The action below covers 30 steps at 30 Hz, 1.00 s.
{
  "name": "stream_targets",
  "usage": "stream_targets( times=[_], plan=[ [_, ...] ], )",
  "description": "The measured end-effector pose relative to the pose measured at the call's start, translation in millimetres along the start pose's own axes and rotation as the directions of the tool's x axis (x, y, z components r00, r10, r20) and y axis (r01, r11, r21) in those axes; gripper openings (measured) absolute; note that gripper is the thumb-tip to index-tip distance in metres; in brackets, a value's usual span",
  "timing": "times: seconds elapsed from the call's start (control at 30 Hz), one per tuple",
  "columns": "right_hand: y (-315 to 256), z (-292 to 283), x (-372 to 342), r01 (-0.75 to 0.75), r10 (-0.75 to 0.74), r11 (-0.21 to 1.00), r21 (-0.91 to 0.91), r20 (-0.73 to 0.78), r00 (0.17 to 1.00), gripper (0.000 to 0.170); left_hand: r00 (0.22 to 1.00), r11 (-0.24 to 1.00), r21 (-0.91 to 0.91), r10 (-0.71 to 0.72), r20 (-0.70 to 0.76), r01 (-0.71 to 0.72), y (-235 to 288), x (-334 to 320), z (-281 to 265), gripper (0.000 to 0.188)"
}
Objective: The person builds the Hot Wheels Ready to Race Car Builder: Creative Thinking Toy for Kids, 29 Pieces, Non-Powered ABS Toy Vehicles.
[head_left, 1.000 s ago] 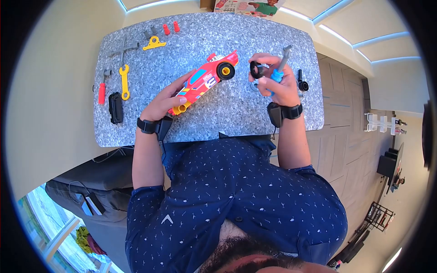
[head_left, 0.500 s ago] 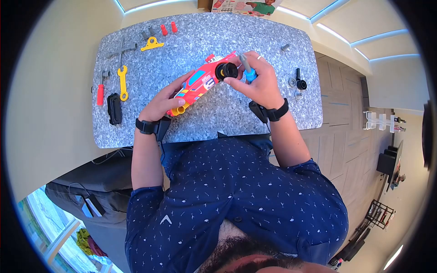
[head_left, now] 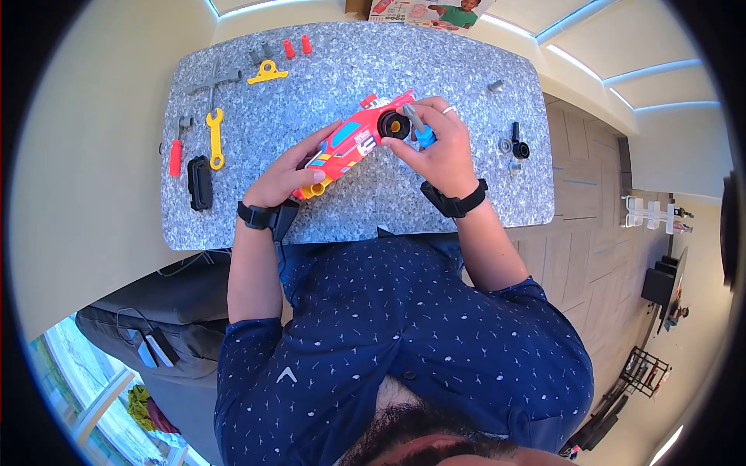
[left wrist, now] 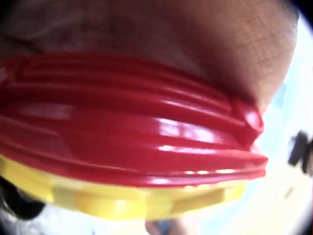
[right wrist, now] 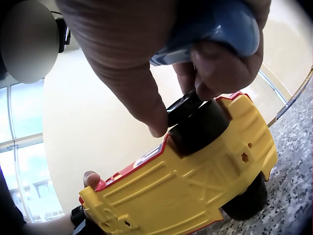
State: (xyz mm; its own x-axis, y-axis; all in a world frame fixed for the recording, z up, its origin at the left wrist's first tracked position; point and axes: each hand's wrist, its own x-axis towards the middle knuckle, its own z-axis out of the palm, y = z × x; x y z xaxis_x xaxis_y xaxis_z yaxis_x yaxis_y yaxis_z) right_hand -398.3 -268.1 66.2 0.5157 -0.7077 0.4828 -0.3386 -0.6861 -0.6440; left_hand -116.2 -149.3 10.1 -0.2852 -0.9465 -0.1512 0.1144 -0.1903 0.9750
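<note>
Item: toy car (head_left: 342, 144), red body on yellow base, held tilted over mid tbl (head_left: 435, 213), near end twd person, underside facing R wrist cam. L hand (head_left: 284, 177) grips near end: thumb laid on side panel, fingers along opp. side, palm against red body; L wrist view is close & blurred, so fingertip contact can't be confirmed. R hand (head_left: 447, 151) at far end: thumb & fingertip clamped on black disc (right wrist: 185, 106) at tyre (right wrist: 203, 126); same hand also retains blue-hdl tool (head_left: 424, 137), grey shaft pointing away from person. Both forearms enter from near edge, angled inward, black strap on each wrist. L of car: yellow wrench (head_left: 215, 140), red-hdl tool (head_left: 176, 158), black case-like part (head_left: 200, 183). Beyond: yellow bracket (head_left: 267, 73), 2 red pcs (head_left: 289, 49). R side: black part (head_left: 521, 150) w/ small grey pcs just beside
</note>
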Motion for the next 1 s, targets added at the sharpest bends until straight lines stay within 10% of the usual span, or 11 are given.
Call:
stream_targets(
  times=[0.67, 0.87, 1.0],
  plan=[
    [7, 1, -4, -0.095, 0.093, 0.995, 0.033, 0.067, 0.993, 0.051, 0.999, 0.998, 0.05, 0.033, -0.035, -0.031, -6, 1, -3, 0.116],
    [9, -13, -26, -0.38, 0.384, 0.899, 0.217, 0.025, 0.923, 0.042, 0.999, 0.999, -0.02, -0.028, -0.041, 0.027, -6, -2, -2, 0.115],
    [51, -61, -44, -0.255, 0.237, 0.944, -0.21, -0.105, 0.966, 0.037, 0.999, 1.0, -0.014, 0.013, -0.053, -0.014, -13, 0, -4, 0.113]
  ],
)
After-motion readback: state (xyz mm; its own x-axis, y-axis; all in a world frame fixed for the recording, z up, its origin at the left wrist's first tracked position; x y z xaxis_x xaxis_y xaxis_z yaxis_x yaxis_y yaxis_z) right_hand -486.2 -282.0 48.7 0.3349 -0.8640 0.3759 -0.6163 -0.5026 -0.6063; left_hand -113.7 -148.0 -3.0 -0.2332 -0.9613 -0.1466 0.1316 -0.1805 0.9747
